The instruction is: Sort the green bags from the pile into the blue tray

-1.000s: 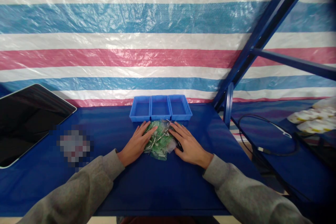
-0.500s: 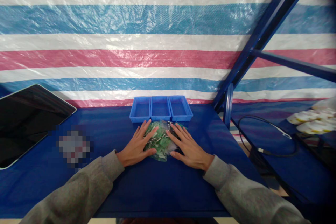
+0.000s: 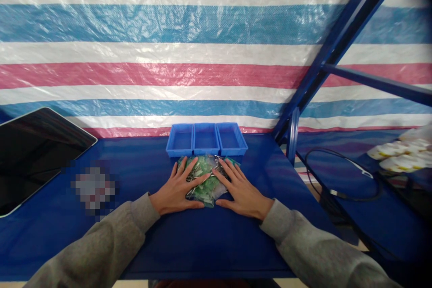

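A heap of small clear and green plastic packets [image 3: 207,184], with thin metal-looking pieces among them, lies on the blue table [image 3: 202,247]. My left hand [image 3: 175,191] rests on the heap's left side, fingers spread and palm down. Over its right side lies my right hand [image 3: 241,191], also flat with fingers apart. Both thumbs point inward at the near edge of the heap. Directly behind it stand three blue trays side by side: a left tray [image 3: 181,138], a middle tray [image 3: 206,138] and a right tray [image 3: 231,137].
A dark flat screen with a pale rim [image 3: 37,153] stands at the left, near a blurred-out patch [image 3: 94,189]. Blue metal posts [image 3: 313,72] rise at the right. Beyond them a black cable [image 3: 340,194] and white objects [image 3: 405,155] lie on another blue surface.
My left hand has shifted slightly, with its fingers spread wider over the heap's left side. Both thumbs have come lower and closer together. The trays stay put.
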`<state>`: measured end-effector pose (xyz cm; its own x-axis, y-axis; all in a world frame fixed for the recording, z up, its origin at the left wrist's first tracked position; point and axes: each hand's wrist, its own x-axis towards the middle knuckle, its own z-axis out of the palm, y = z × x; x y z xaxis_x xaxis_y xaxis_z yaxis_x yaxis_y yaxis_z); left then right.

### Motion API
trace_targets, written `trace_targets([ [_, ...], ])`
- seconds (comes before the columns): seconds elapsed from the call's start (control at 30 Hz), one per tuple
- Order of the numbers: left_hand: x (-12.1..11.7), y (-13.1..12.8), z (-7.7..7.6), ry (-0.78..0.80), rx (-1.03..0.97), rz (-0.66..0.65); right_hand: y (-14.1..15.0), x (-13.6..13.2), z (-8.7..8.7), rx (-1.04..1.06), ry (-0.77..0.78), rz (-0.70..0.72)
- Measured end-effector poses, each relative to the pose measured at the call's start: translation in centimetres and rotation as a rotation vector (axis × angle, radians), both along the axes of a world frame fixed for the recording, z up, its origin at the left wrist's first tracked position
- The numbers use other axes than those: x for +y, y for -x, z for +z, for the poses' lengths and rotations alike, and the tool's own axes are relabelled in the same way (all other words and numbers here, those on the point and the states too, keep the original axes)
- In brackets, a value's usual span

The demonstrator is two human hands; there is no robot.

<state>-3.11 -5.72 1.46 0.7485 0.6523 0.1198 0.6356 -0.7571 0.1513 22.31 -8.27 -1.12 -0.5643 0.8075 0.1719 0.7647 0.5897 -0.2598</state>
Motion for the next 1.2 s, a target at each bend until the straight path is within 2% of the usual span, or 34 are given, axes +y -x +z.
trace_targets([
  [0.43,-1.1,0.1,-0.3,-0.002,0.015,-0.029,0.9,-1.9,-0.1,0.043,-0.017,-0.005],
  [0.63,0.0,0.6,-0.1,-0.002,-0.023,-0.031,0.0,-0.5,-0.2,0.019,-0.024,-0.002],
  [0.8,0.3,0.9,-0.2,-0.012,0.029,0.016,-0.6,0.1,-0.4,-0.008,-0.037,0.008],
  [1.03,-0.2,-0.6,-1.0,-0.014,0.022,0.096,0.6,0.0,-0.6,-0.02,-0.051,-0.022],
  [1.2,-0.1,-0.9,-0.6,0.051,-0.009,0.098,0.6,0.3,-0.2,0.003,0.005,-0.001],
])
